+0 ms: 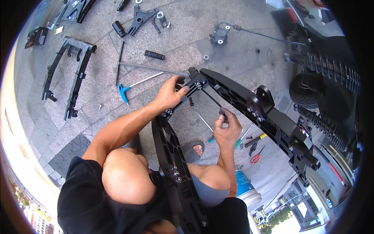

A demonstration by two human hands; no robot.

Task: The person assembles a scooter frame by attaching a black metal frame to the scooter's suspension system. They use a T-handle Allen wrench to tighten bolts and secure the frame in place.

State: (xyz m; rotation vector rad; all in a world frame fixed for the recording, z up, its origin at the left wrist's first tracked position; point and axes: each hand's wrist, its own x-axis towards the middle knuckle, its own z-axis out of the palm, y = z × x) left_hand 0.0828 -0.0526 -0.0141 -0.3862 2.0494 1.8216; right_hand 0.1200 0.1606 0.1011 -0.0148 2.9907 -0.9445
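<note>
A black swingarm (237,91) lies across my lap, one arm between my knees and the other reaching out to the right. My left hand (170,93) grips its crosspiece near the far corner, fingers curled round the edge. Silver bolts (199,84) sit in the bracket there. My right hand (227,126) pinches the near end of a thin dark hex key (211,97), whose far tip meets these bolts. More bolts (255,114) line the right arm. A dark bolt (191,102) shows just below the crosspiece.
An older swingarm (80,76) lies at left. A T-bar wrench (144,67), blue T-handle hex key (124,93), sockets (154,55) and bracket (141,19) lie beyond. Scooter shock absorbers (331,70) and a brake caliper (220,35) are at right; pliers (256,156) lie near a blue can (244,183).
</note>
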